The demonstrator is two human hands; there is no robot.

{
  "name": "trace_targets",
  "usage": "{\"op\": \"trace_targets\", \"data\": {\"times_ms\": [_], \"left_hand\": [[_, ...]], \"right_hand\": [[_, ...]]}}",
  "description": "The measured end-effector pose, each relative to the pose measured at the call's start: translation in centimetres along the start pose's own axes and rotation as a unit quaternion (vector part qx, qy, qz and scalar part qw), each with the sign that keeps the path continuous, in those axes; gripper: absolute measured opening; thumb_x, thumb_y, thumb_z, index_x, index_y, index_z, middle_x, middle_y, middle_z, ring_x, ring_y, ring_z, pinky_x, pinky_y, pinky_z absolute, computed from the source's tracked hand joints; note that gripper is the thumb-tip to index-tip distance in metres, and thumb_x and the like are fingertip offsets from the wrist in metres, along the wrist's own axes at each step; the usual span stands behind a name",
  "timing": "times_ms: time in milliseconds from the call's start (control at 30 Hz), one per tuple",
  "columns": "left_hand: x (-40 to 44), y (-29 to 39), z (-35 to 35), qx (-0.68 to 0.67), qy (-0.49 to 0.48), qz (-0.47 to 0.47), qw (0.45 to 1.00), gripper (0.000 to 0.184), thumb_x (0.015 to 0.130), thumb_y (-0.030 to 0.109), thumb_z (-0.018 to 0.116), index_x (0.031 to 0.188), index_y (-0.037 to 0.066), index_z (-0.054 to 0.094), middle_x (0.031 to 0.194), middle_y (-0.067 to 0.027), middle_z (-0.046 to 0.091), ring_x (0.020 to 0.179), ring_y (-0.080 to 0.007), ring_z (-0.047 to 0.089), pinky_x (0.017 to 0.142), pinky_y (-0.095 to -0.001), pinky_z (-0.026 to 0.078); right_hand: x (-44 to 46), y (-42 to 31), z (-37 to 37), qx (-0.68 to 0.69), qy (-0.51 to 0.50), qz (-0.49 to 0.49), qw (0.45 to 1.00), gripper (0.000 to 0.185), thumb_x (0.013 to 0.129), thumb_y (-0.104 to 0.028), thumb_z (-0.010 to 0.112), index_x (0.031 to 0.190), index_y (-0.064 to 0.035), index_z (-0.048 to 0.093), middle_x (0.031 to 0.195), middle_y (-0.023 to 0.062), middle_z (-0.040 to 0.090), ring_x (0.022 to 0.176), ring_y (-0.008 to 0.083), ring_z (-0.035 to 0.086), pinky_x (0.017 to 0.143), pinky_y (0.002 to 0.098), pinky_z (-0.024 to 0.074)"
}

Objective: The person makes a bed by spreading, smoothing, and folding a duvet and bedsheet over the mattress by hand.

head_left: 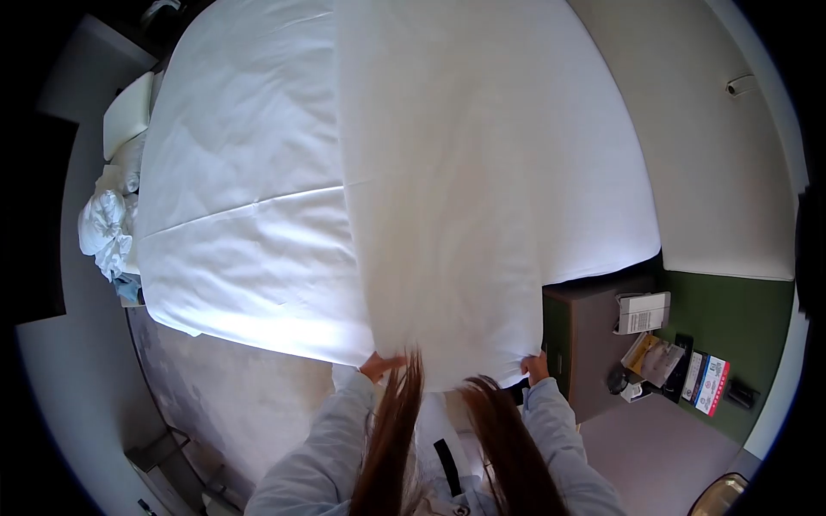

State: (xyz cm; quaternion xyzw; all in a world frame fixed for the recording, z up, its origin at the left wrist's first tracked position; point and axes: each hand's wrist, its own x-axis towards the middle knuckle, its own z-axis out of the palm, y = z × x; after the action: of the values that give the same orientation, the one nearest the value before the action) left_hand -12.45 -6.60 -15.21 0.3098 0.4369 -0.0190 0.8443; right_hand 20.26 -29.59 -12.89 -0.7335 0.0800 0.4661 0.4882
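A white bed sheet point(447, 215) lies as a wide folded band across the bed point(241, 249), its near end reaching down to my body. My left hand point(377, 367) grips the left corner of that end, thumb on top and fingers mostly hidden underneath. At the right corner, my right hand point(535, 367) is closed on the sheet's edge. Between my hands the fabric hangs fairly flat. Long strands of hair point(391, 430) fall in front of my forearms and cover a little of the edge by my left hand.
To the right stands a nightstand point(594, 331) with a box point(644, 313), a tray of small items point(654, 359) and printed cards point(711, 385). A padded headboard point(705, 155) runs along the right. Crumpled white linen point(105, 224) and a pillow point(129, 116) are piled beyond the bed's left end.
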Motion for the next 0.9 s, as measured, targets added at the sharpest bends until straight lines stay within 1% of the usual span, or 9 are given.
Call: {"op": "trace_targets", "data": {"times_ms": [300, 400, 433, 600, 667, 733, 767, 833, 900], "left_hand": [[-2.0, -6.9, -0.1, 0.084, 0.049, -0.006, 0.995, 0.060, 0.068, 0.029, 0.067, 0.115, 0.001, 0.043, 0.111, -0.0116, 0.049, 0.104, -0.0225, 0.045, 0.089, -0.0341, 0.035], [-3.8, -7.3, -1.4, 0.102, 0.042, -0.019, 0.994, 0.061, 0.069, 0.031, 0.066, 0.116, 0.001, 0.042, 0.113, -0.0127, 0.048, 0.105, -0.0236, 0.044, 0.089, -0.0348, 0.035], [-4.3, -7.5, -1.9, 0.114, 0.039, -0.021, 0.993, 0.061, 0.069, 0.032, 0.066, 0.116, 0.001, 0.042, 0.113, -0.0131, 0.048, 0.106, -0.0239, 0.044, 0.089, -0.0350, 0.035], [-6.3, -8.5, -3.6, 0.166, 0.034, -0.021, 0.985, 0.062, 0.070, 0.034, 0.064, 0.117, 0.001, 0.041, 0.115, -0.0150, 0.046, 0.107, -0.0258, 0.043, 0.089, -0.0362, 0.035], [-6.6, -8.1, -4.0, 0.216, 0.022, -0.003, 0.976, 0.062, 0.071, 0.035, 0.064, 0.118, 0.001, 0.040, 0.116, -0.0158, 0.045, 0.108, -0.0265, 0.042, 0.089, -0.0367, 0.034], [-6.8, -7.9, -3.5, 0.275, 0.010, 0.019, 0.961, 0.063, 0.072, 0.037, 0.063, 0.118, 0.002, 0.040, 0.117, -0.0165, 0.044, 0.109, -0.0273, 0.041, 0.090, -0.0372, 0.034], [-5.9, -6.9, -3.2, 0.310, 0.008, 0.035, 0.950, 0.063, 0.072, 0.037, 0.063, 0.119, 0.002, 0.039, 0.117, -0.0169, 0.044, 0.109, -0.0277, 0.041, 0.090, -0.0375, 0.034], [-5.3, -6.7, -2.3, 0.377, 0.008, 0.057, 0.925, 0.063, 0.073, 0.038, 0.062, 0.119, 0.002, 0.039, 0.118, -0.0177, 0.043, 0.110, -0.0284, 0.041, 0.090, -0.0379, 0.034], [-4.1, -9.2, -2.7, 0.450, 0.038, 0.064, 0.890, 0.064, 0.073, 0.039, 0.061, 0.120, 0.002, 0.038, 0.119, -0.0184, 0.042, 0.110, -0.0291, 0.040, 0.090, -0.0384, 0.034]], "right_hand": [[2.3, 6.8, -1.2, -0.097, 0.034, 0.022, 0.994, 0.022, 0.059, 0.000, 0.048, 0.079, -0.0030, 0.054, 0.052, 0.0052, 0.046, 0.040, 0.0162, 0.045, 0.033, 0.0281, 0.0344], [2.5, 6.7, -1.4, -0.443, 0.179, -0.075, 0.875, 0.027, 0.067, -0.014, 0.057, 0.088, 0.0025, 0.054, 0.076, 0.0199, 0.060, 0.073, 0.0358, 0.058, 0.063, 0.0407, 0.0471], [1.8, 4.6, -1.1, -0.457, 0.158, 0.024, 0.875, 0.032, 0.069, -0.020, 0.058, 0.088, 0.0046, 0.055, 0.087, 0.0243, 0.058, 0.087, 0.0395, 0.053, 0.077, 0.0421, 0.0427], [1.6, 3.7, -2.5, -0.554, 0.174, 0.016, 0.814, 0.029, 0.068, -0.027, 0.058, 0.078, 0.0012, 0.059, 0.080, 0.0200, 0.060, 0.078, 0.0376, 0.056, 0.071, 0.0437, 0.0448], [5.0, 11.4, -7.5, -0.800, -0.040, -0.270, 0.535, 0.016, 0.066, -0.014, 0.055, 0.074, -0.0015, 0.059, 0.065, 0.0170, 0.058, 0.063, 0.0294, 0.058, 0.058, 0.0407, 0.0465], [2.2, 7.7, -3.9, -0.470, -0.049, -0.112, 0.874, 0.008, 0.062, -0.011, 0.053, 0.060, -0.0025, 0.055, 0.051, 0.0100, 0.051, 0.050, 0.0229, 0.053, 0.049, 0.0371, 0.0436], [0.5, 5.4, -1.8, -0.279, -0.006, -0.057, 0.959, 0.009, 0.060, -0.009, 0.053, 0.053, -0.0030, 0.052, 0.044, 0.0066, 0.048, 0.043, 0.0196, 0.050, 0.045, 0.0353, 0.0422], [0.1, 5.3, 0.6, -0.049, -0.064, -0.027, 0.996, 0.042, 0.060, -0.011, 0.057, 0.099, 0.0026, 0.052, 0.087, 0.0082, 0.058, 0.082, 0.0179, 0.055, 0.071, 0.0275, 0.0429], [-0.3, 5.0, 4.1, -0.149, 0.005, -0.203, 0.968, 0.035, 0.070, -0.011, 0.058, 0.101, 0.0018, 0.051, 0.084, 0.0074, 0.057, 0.078, 0.0188, 0.056, 0.068, 0.0296, 0.0445]]}}
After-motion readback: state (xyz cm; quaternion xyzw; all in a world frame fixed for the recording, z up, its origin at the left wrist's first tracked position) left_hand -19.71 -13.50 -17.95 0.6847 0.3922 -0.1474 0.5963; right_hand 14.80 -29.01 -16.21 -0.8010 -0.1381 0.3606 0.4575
